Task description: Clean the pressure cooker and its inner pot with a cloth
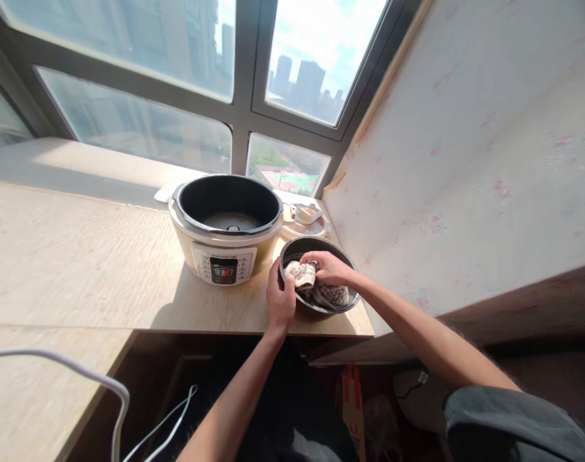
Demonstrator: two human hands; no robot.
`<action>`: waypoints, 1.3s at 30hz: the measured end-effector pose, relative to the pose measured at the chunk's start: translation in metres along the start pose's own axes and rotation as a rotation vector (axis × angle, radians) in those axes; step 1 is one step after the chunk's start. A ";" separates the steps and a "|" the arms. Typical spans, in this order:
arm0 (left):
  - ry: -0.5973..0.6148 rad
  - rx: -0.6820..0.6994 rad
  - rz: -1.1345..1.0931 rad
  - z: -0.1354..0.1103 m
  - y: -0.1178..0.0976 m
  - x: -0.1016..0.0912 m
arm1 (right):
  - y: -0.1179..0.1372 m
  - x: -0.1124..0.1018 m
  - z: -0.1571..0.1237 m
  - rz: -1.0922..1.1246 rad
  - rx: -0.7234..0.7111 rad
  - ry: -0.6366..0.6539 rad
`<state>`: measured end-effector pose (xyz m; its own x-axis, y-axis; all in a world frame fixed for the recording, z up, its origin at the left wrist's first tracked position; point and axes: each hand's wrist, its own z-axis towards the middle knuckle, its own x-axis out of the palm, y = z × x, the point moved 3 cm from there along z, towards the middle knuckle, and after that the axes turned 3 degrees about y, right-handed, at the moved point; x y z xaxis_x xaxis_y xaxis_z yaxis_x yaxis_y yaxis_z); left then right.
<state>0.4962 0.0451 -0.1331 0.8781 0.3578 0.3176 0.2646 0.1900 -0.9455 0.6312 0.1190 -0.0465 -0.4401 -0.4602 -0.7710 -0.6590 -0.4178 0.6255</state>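
Gripping a patterned cloth inside a dark round pot, a person's right hand is closed on the bunched fabric, while the left hand curls around the pot's near-left side, thumb at the rim beside the cloth. The pot rests close to the front edge of a sunlit wooden counter, near the flowered wall, with a tall cooker standing open to its left and a pale lid-like piece behind it. A hard push from the right hand could slide or tip the pot over the nearby edge if the left hand's hold slackens; the cloth could also slip from the fingers if wet, though whether it is damp cannot be told. An elbow or sleeve catching the white cord at lower left might tug on whatever it serves, out of sight. Across the top of the cooker's control panel, the lettering appears to read "Joyoung," followed by smaller characters; the labels around the dark display are too small to make out. Below, a paper bag carries red print, also illegible.
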 end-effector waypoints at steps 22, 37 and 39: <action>0.161 -0.080 -0.427 -0.033 -0.112 -0.045 | 0.138 0.019 -0.004 0.545 -0.244 -0.490; -0.341 -0.257 -0.304 -0.026 -0.041 -0.103 | 0.115 0.116 -0.020 0.485 -0.232 -0.144; -0.338 -0.207 -0.263 -0.025 -0.041 -0.098 | 0.103 0.101 -0.034 0.469 -0.243 -0.205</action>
<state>0.4092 -0.0210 -0.1277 0.6005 0.6060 0.5217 0.5648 0.1403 -0.8132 0.5400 0.0031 -0.0558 -0.7774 -0.4883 -0.3964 -0.2160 -0.3847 0.8974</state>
